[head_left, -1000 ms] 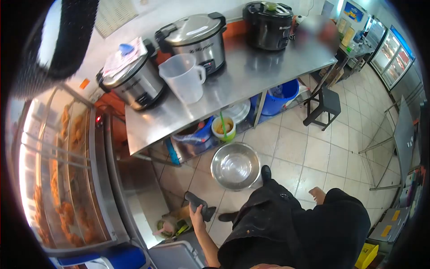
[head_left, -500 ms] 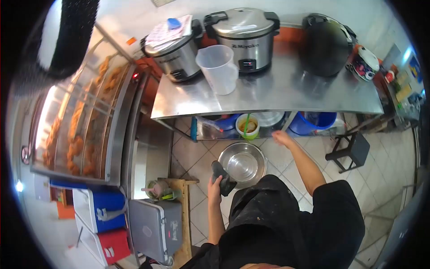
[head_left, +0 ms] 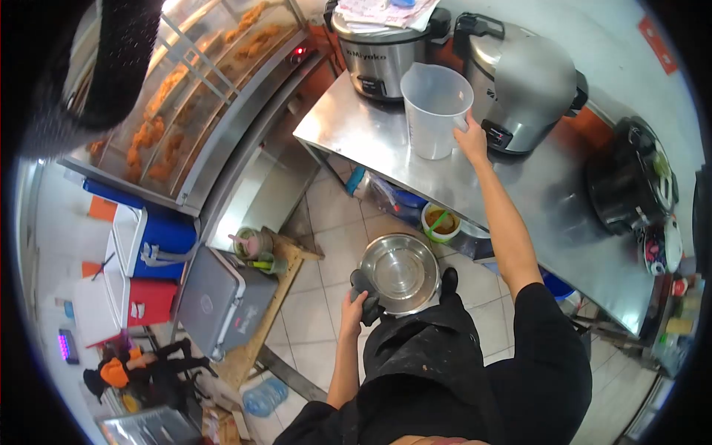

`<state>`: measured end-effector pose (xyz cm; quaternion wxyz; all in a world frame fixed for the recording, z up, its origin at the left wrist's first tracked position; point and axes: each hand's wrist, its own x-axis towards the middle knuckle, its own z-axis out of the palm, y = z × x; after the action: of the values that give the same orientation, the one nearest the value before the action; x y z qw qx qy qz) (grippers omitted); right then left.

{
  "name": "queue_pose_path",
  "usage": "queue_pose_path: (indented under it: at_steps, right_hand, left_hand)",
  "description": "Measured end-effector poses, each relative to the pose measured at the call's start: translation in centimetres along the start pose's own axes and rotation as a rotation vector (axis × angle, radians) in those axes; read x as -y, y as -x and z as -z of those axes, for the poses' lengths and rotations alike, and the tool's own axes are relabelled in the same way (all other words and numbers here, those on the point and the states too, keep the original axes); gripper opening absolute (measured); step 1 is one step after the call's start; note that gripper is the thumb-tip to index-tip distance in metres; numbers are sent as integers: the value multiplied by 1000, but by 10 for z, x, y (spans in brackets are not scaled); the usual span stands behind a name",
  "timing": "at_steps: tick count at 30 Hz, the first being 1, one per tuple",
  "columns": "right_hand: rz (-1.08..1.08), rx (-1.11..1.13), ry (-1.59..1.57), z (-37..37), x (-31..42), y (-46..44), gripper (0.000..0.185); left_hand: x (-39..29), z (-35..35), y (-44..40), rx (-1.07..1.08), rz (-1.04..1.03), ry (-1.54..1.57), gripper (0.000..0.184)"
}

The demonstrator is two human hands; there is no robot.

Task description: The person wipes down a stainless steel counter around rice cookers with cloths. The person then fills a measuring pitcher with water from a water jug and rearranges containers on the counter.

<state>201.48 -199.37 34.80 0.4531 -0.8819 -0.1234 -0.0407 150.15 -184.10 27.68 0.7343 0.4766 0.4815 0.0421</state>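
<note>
My right hand (head_left: 472, 141) reaches over the steel table and closes on the handle of a clear plastic measuring jug (head_left: 434, 111). The jug stands upright near the table's edge, between two rice cookers. Low in front of my body, my left hand (head_left: 351, 311) grips a dark grey, folded, cloth-like bundle (head_left: 365, 297); its exact kind is unclear. Just right of that bundle is a round metal basin (head_left: 400, 274), with its shiny inside facing up.
A rice cooker (head_left: 378, 55) with papers on its lid and a larger one (head_left: 512, 89) stand on the steel table (head_left: 549, 200). A fried-chicken display case (head_left: 185, 96) is at left. Below it sit a grey cooler (head_left: 222, 304) and a wooden bench (head_left: 274, 319).
My right hand has risen from beside the table's lower shelf to the jug's handle and taken hold. The view has turned; my left hand still holds the grey bundle.
</note>
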Motion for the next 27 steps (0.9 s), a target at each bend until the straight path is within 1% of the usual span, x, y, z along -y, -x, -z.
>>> queue_pose_path:
  at_steps: [1,3,5,7,10,12,14,15,16,18,19,20,21,22,23,24,25,26,27]
  right_hand:
    - [27,26,10,-5,10,-7,86]
    - [63,83,33,-16,23,-8,84]
    - [121,155,-68,-38,27,-20,89]
    - [182,243,-61,-50,41,-31,92]
    - [255,414,-423,-86,42,-47,91]
    - [378,332,-391,-111,26,-49,84]
    - [346,382,-510,-119,39,-29,77]
    - [234,475,-635,-110,39,-7,73]
    - [111,563,-753,-96,41,19,69]
    - [-53,844,-845,-91,5,81,57]
    - [-330,1021,-843,-87,-15,114,53]
    - [-421,1138,-864,-89,-42,145,46]
    - [-545,1167,-702,-97,-74,176,45]
    - [-675,1207,-567,-114,-116,198,45]
    - [-858,1216,-526,-132,-154,212,43]
    - [-990,1146,-486,-161,-194,219,43]
    - [-1125,1056,-451,-190,-240,226,43]
    - [-1255,949,-413,-216,-296,229,44]
    - [-1285,812,-428,-260,-377,228,50]
  left_hand:
    - [6,-11,-6,-20,28,18,45]
    - [17,-35,-16,-44,21,32,48]
    - [21,-68,-13,-53,10,66,50]
    - [17,-99,-5,-75,-10,69,52]
    - [31,-122,7,-127,-20,41,55]
    - [45,-130,23,-182,10,93,58]
    - [52,-130,38,-263,65,206,61]
    - [51,-128,48,-297,107,299,65]
    - [68,-121,52,-355,95,343,63]
    - [125,-99,53,-462,71,413,58]
    - [155,-88,55,-523,74,427,66]
    - [174,-82,64,-580,110,457,66]
    - [196,-81,76,-641,148,491,66]
    - [234,-78,91,-691,129,477,67]
    - [281,-75,110,-753,158,369,67]
    - [286,-86,136,-853,287,323,66]
    - [328,-89,167,-866,355,340,64]
    - [367,-99,200,-883,404,188,62]
    - [344,-121,220,-928,625,281,61]
